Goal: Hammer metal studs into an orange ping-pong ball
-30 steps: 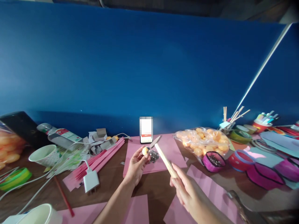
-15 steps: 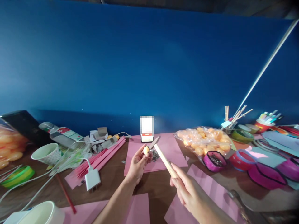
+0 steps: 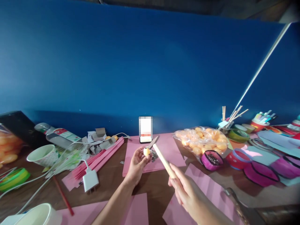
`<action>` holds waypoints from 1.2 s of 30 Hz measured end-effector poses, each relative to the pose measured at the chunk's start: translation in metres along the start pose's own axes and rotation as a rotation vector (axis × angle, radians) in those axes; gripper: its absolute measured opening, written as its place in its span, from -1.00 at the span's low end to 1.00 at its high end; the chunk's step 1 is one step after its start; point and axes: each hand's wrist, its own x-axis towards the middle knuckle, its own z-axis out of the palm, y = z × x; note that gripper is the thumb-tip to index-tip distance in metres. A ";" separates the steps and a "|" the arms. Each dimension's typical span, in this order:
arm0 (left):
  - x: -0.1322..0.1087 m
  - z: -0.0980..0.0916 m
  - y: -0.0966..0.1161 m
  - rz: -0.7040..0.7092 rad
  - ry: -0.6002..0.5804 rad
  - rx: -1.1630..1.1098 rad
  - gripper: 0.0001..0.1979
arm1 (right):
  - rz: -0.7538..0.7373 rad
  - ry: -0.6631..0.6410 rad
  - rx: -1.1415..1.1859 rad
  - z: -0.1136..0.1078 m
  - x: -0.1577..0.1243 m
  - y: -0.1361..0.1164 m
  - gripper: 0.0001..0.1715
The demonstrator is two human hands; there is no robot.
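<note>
My left hand (image 3: pixel 136 165) is closed on a small yellow ball (image 3: pixel 147 151), pinched between thumb and fingers, with a small dark mark at its top. In my right hand (image 3: pixel 182 187) is a pale wooden stick (image 3: pixel 162 157), gripped near its lower end, its far tip pointing toward the ball but apart from it. Just behind the ball a pointed metal blade (image 3: pixel 154 142) slants up to the right; whether it lies on the paper or is held, I cannot tell. Small shiny pieces (image 3: pixel 154 155) lie on the pink paper (image 3: pixel 168 150) beside my left fingertips.
A phone (image 3: pixel 145 129) leans against the blue wall. To the right are a bag of yellow balls (image 3: pixel 203 139), a purple bowl (image 3: pixel 212 161) of small metal bits and a red bowl (image 3: pixel 237 159). A white charger (image 3: pixel 90 180), paper cup (image 3: pixel 43 155) and plastic bottle (image 3: pixel 62 136) lie left.
The view has shifted slightly, so most things sit a little farther left. Both hands keep their grips on the ball and the stick.
</note>
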 end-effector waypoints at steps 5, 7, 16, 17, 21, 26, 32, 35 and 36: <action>0.001 -0.001 -0.002 0.000 -0.015 0.020 -0.55 | -0.005 0.023 0.044 -0.001 0.001 0.001 -0.39; 0.002 -0.002 -0.003 0.006 -0.016 0.021 -0.52 | -0.001 0.030 0.044 -0.002 0.001 0.000 -0.39; 0.000 0.000 0.000 -0.025 -0.062 0.024 -0.41 | 0.007 0.030 0.050 -0.006 -0.001 0.002 -0.37; -0.001 0.000 0.001 -0.027 -0.071 0.021 -0.41 | 0.015 0.026 0.039 -0.005 -0.002 0.003 -0.38; -0.002 0.000 0.002 -0.056 -0.095 -0.017 -0.42 | 0.002 0.045 0.029 -0.002 -0.003 0.008 -0.41; 0.000 -0.002 0.000 -0.058 -0.091 -0.008 -0.47 | -0.005 0.056 0.048 0.001 -0.003 0.013 -0.38; 0.001 -0.002 0.001 -0.022 -0.072 -0.063 -0.68 | 0.064 0.046 0.099 -0.003 -0.005 0.002 -0.38; 0.001 -0.001 0.002 -0.044 -0.058 -0.053 -0.66 | 0.078 0.045 0.098 -0.004 -0.007 -0.002 -0.37; 0.001 -0.001 0.002 -0.045 -0.056 -0.056 -0.65 | 0.083 0.038 0.099 -0.004 -0.007 -0.001 -0.37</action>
